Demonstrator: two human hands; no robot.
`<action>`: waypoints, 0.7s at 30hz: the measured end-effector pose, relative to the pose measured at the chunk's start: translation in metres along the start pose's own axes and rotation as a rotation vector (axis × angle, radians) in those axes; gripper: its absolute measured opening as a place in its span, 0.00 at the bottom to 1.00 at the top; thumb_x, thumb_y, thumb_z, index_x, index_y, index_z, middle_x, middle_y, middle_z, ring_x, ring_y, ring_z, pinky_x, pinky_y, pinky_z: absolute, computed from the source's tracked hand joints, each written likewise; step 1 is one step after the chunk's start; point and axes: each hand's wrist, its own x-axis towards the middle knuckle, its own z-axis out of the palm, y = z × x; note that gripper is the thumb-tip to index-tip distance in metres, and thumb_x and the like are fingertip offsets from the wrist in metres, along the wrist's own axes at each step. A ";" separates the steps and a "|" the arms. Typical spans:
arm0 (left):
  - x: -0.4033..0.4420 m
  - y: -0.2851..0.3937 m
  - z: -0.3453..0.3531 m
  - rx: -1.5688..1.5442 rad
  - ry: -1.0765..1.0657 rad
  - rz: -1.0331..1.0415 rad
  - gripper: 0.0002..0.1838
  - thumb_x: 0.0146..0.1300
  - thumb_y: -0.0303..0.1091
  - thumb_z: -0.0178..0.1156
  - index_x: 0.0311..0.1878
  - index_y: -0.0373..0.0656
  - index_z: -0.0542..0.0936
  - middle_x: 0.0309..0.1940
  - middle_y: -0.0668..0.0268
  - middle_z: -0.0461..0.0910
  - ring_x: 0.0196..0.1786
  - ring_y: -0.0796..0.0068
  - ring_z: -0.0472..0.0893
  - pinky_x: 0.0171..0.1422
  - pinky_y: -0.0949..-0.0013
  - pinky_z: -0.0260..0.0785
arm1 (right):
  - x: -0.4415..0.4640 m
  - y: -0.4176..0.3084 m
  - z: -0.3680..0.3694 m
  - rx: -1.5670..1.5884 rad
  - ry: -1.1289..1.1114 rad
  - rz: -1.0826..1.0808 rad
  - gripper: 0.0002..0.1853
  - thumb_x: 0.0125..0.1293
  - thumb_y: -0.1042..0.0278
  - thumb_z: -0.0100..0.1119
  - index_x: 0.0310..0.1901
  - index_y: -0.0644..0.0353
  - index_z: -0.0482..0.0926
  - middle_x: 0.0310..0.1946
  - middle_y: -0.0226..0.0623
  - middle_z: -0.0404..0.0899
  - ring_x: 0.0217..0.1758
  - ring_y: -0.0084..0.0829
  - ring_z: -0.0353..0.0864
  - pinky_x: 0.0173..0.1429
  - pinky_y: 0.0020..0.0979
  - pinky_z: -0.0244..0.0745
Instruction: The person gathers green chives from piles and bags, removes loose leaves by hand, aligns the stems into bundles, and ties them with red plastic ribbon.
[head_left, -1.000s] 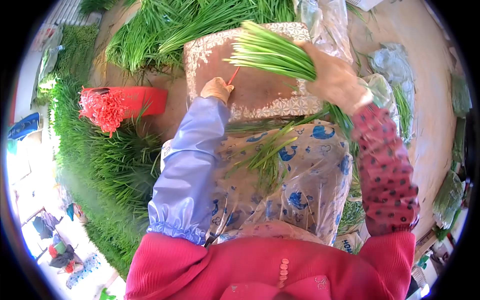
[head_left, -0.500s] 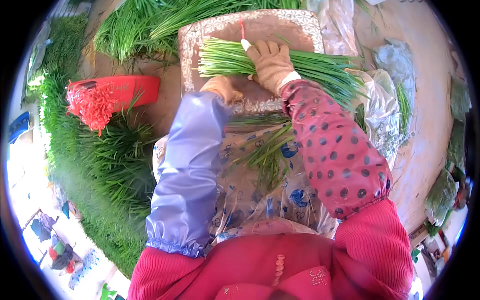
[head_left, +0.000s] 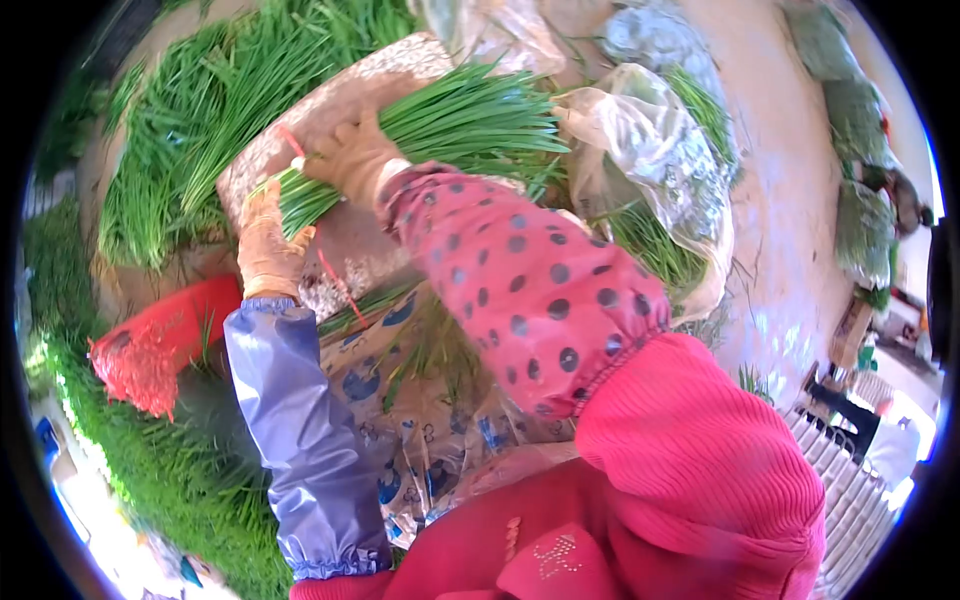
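A bundle of long green stalks [head_left: 470, 118] lies across a brown board with a white patterned rim [head_left: 395, 62]. My gloved left hand [head_left: 270, 245] is wrapped round the cut end of the bundle, at the board's left side. Over the stalks near that same end, my gloved right hand [head_left: 355, 160] presses down with its fingers partly spread. A red tie [head_left: 291, 141] shows above the bundle, and another red strand [head_left: 340, 283] hangs below it over the board's lower edge.
Loose green stalks [head_left: 240, 105] are heaped behind the board. A red container [head_left: 200, 310] with red strands stands at the left. Clear plastic bags [head_left: 640, 130] with greens lie at the right. Patterned plastic [head_left: 430, 450] covers my lap. A person [head_left: 890, 440] is at the far right.
The view has turned to the right. The bundle has come down from the air onto the board. My left hand has closed round its end, and the right hand has moved to that end.
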 end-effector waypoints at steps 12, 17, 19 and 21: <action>0.032 -0.032 0.099 0.196 -0.045 -0.019 0.59 0.52 0.39 0.71 0.77 0.57 0.37 0.74 0.57 0.50 0.75 0.53 0.52 0.72 0.37 0.48 | -0.168 0.136 -0.074 0.583 0.165 0.239 0.28 0.61 0.61 0.63 0.64 0.49 0.70 0.60 0.42 0.74 0.64 0.40 0.73 0.69 0.41 0.65; 0.039 -0.039 0.099 0.206 -0.066 0.008 0.58 0.53 0.41 0.71 0.77 0.55 0.38 0.74 0.56 0.51 0.75 0.52 0.52 0.73 0.39 0.49 | -0.403 0.172 0.012 0.673 0.344 1.057 0.24 0.61 0.57 0.61 0.58 0.53 0.75 0.48 0.45 0.81 0.52 0.43 0.80 0.57 0.39 0.73; 0.041 -0.044 0.096 0.213 -0.066 0.057 0.58 0.53 0.40 0.71 0.77 0.53 0.39 0.73 0.54 0.51 0.75 0.51 0.53 0.74 0.42 0.49 | -0.474 0.136 0.024 0.558 0.177 1.354 0.18 0.64 0.57 0.58 0.52 0.55 0.76 0.43 0.44 0.82 0.47 0.42 0.81 0.54 0.35 0.74; 0.045 -0.054 0.090 0.231 -0.070 0.124 0.59 0.50 0.40 0.73 0.76 0.47 0.40 0.72 0.50 0.52 0.74 0.49 0.54 0.75 0.48 0.49 | -0.532 0.090 0.060 0.809 0.157 1.556 0.16 0.62 0.62 0.60 0.51 0.56 0.77 0.38 0.41 0.82 0.42 0.35 0.81 0.50 0.33 0.74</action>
